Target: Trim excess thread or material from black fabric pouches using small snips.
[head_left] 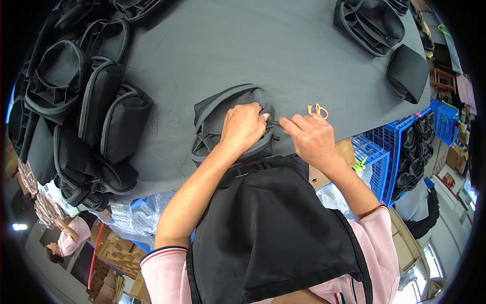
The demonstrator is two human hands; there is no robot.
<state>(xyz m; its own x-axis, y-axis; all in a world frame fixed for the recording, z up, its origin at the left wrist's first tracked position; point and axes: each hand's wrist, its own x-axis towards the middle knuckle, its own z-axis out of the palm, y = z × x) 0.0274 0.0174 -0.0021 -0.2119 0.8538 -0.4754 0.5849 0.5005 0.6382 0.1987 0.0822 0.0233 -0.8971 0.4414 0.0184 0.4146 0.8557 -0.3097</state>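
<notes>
A black zip pouch (217,119) lies gaping at the table's near edge, its inner pockets showing. My left hand (242,129) is closed on the pouch's right-hand rim, fingertips inside the opening. Just right of it, my right hand (310,137) pinches a thin dark strip (275,122) that reaches to the pouch's edge. Whether that strip is a zip end or a tool's tip I cannot tell. Orange scissor handles (318,110) show right behind the right knuckles; the blades are hidden, and I cannot tell whether the hand holds them.
More black pouches (101,96) pile up along the table's left side. Others (372,28) lie at the far right of the grey table (202,45). Blue crates (395,152), one filled with pouches, stand beyond the right edge. Another person (73,235) is at lower left.
</notes>
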